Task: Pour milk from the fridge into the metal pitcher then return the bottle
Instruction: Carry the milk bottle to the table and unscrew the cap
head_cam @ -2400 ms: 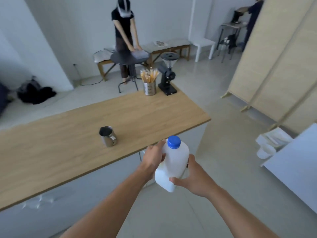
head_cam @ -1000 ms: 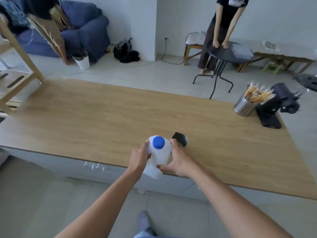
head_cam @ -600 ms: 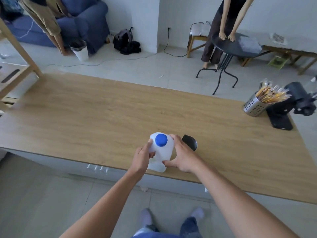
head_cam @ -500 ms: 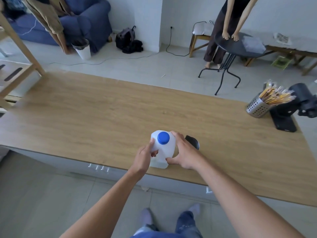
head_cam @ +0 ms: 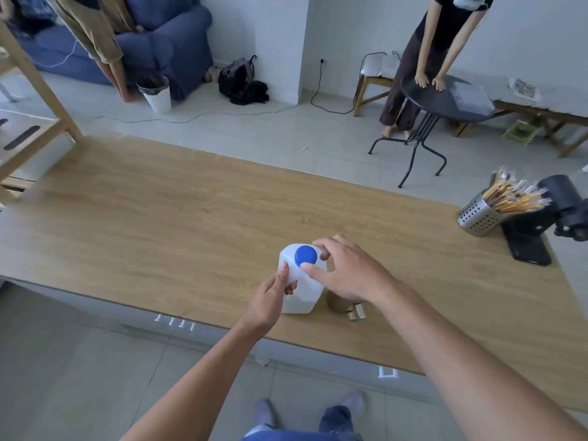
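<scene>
The white milk bottle (head_cam: 302,291) with a blue cap (head_cam: 305,255) stands upright on the wooden counter (head_cam: 159,224) near its front edge. My left hand (head_cam: 273,294) grips the bottle's left side. My right hand (head_cam: 345,272) reaches over the top, thumb and fingers touching the blue cap. The metal pitcher (head_cam: 342,305) stands just right of the bottle, mostly hidden under my right hand; only its lower body and handle show.
A perforated steel cup of sticks (head_cam: 480,218) and a black grinder (head_cam: 537,224) stand at the counter's right end. Beyond the counter a person leans on a round black table (head_cam: 445,100). A wooden shelf frame (head_cam: 28,116) stands at left.
The bottle has been set down on the counter beside the pitcher. My right hand moved from the bottle's side up onto the cap. The left hand keeps its hold.
</scene>
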